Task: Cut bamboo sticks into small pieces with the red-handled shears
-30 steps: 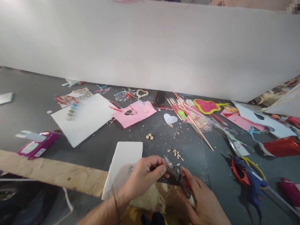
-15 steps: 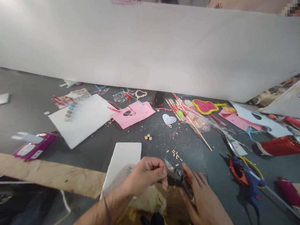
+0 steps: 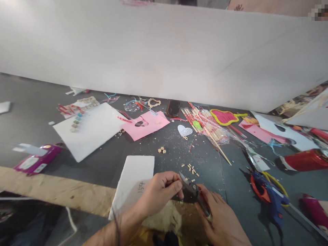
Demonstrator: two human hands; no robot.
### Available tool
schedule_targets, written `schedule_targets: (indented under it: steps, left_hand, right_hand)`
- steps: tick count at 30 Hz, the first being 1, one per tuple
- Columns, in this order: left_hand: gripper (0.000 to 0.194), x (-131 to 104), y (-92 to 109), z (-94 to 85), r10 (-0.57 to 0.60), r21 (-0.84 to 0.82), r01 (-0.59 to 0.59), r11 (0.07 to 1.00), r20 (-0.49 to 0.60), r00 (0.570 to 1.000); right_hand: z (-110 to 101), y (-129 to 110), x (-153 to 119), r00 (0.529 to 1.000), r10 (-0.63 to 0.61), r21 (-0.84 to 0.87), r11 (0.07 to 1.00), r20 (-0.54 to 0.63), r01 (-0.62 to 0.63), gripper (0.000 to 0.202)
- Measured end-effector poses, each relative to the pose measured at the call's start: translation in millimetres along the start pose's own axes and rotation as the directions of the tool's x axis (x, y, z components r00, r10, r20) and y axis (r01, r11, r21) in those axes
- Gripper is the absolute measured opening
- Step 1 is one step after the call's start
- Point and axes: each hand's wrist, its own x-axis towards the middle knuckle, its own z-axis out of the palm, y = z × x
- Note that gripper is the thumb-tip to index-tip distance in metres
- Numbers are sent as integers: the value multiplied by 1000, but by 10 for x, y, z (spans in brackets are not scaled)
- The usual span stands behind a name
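Note:
Near the front edge of the table, my right hand (image 3: 217,213) is closed round the handles of a pair of pruning shears (image 3: 193,190). The blades point up and to the left, beside the fingertips of my left hand (image 3: 165,191). Thumb and forefinger of that left hand are pinched together at the blades; what sits between them is hidden. Several short pale wooden stick pieces (image 3: 191,168) lie just beyond the shears. A white foam sheet (image 3: 139,167) with handwriting on it lies partly under my left hand and wrist.
A small cluster of wooden pieces (image 3: 162,150), a paper heart (image 3: 185,130), bundled chopsticks (image 3: 205,124) and a phone (image 3: 173,108) lie farther back. At right are a blue glue gun (image 3: 275,198), scissors (image 3: 260,189) and a red can (image 3: 304,160). A tall white panel (image 3: 153,51) stands behind.
My right hand has squeezed the shears' handles closer together, and the blades have drawn nearer each other. My left hand stays almost in place, still pinched.

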Motion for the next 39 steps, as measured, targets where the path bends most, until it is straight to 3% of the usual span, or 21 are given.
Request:
schedule_targets:
  steps: [5, 9, 14, 28, 39]
  left_hand:
    - [18, -17, 34, 30, 112, 201, -94, 975, -79, 991]
    - [21, -36, 25, 55, 221, 371, -159, 915, -129, 967]
    - [28, -41, 2, 62, 290, 347, -228, 910, -139, 947]
    - [36, -13, 12, 0, 100, 4, -100, 995, -48, 994]
    - [28, -13, -67, 61, 57, 59, -50, 997, -124, 991]
  right_hand:
    - [-12, -27, 8, 998, 62, -51, 997, -12, -62, 52]
    - [-9, -58, 15, 998, 62, -47, 997, -22, -63, 60]
    - [-1, -84, 30, 999, 15, -86, 996, -38, -19, 71]
    - [-40, -113, 18, 999, 35, -14, 999, -6, -35, 62]
    - [-12, -82, 29, 993, 81, 10, 997, 90, -82, 51]
